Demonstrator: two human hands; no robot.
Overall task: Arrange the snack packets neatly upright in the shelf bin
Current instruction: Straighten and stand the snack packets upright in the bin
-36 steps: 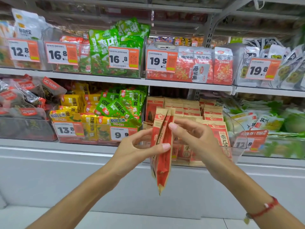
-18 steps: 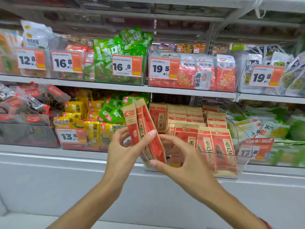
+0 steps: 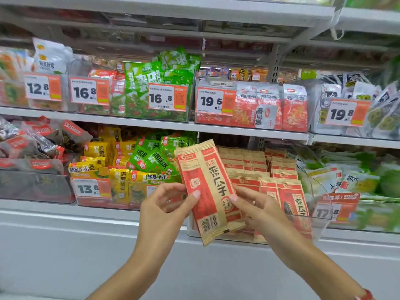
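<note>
Packets (image 3: 207, 191), seemingly two, between hands.

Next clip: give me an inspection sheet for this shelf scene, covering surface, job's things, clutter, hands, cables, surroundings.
Surface: white lower shelf carrying bins.
Job's things: red-and-tan snack packet held tilted in front of the clear shelf bin; same-kind packets stand upright in rows inside.
Clutter: yellow and green packets heaped loosely in the neighbouring bin.
Hands: left hand pinches the packet's left edge; right hand holds its right edge.
Cables: nothing seen.
Surroundings: upper shelf with price tags; a red bracelet on the right wrist.
</note>
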